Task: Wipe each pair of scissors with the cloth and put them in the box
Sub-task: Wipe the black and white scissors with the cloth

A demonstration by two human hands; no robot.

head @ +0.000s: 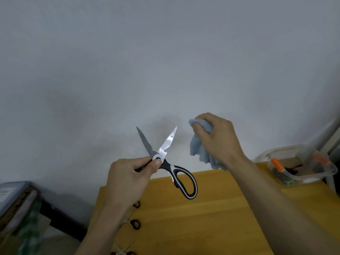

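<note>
Pale wall behind, wooden table [202, 218] below; left hand [128, 179] gripping open scissors [166, 159] by one handle; right hand [219, 138] clutching bunched cloth [200, 153]; box [329, 172] far right.

Black-and-white-handled scissors [166, 161], pale blue cloth [201, 151], yellow-brown table [211, 218].

A wooden table [211, 218] against a pale wall [165, 61] — stacked clutter [16, 205] at left.

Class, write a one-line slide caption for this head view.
Left hand holds open scissors; right hand grips cloth.
</note>
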